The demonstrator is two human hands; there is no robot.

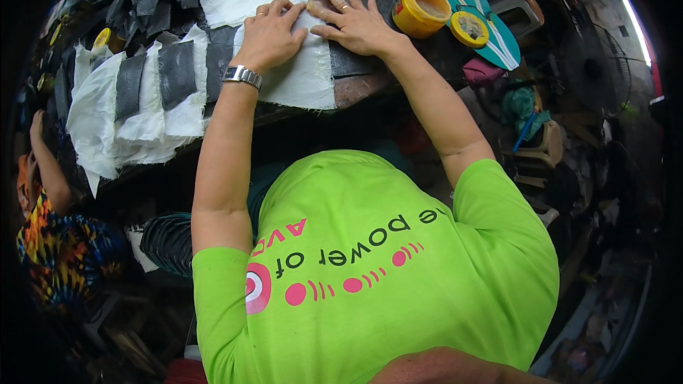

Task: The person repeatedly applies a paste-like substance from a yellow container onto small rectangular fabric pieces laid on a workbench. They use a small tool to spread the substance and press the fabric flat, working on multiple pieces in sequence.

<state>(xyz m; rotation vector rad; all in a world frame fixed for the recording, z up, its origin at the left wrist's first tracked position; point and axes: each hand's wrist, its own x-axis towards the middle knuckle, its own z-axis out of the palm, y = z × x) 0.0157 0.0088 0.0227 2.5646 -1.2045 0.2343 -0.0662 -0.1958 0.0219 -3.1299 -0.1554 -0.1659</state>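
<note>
My left hand [269, 32], with a metal watch on the wrist, presses down on a white cloth piece [302, 75] lying on the worktable [359, 89]. My right hand [352, 21] lies flat with spread fingers on the same cloth, just right of the left hand. Under the cloth's right edge a dark grey piece [350, 64] shows. Neither hand grips anything.
Left of my hands lie overlapping white cloths [146, 110] with dark grey strips [176, 72]. An open yellow glue pot [421, 10] and its lid [469, 28] sit at the right on teal sheets [498, 43]. Another person [53, 227] in a colourful shirt is at the lower left.
</note>
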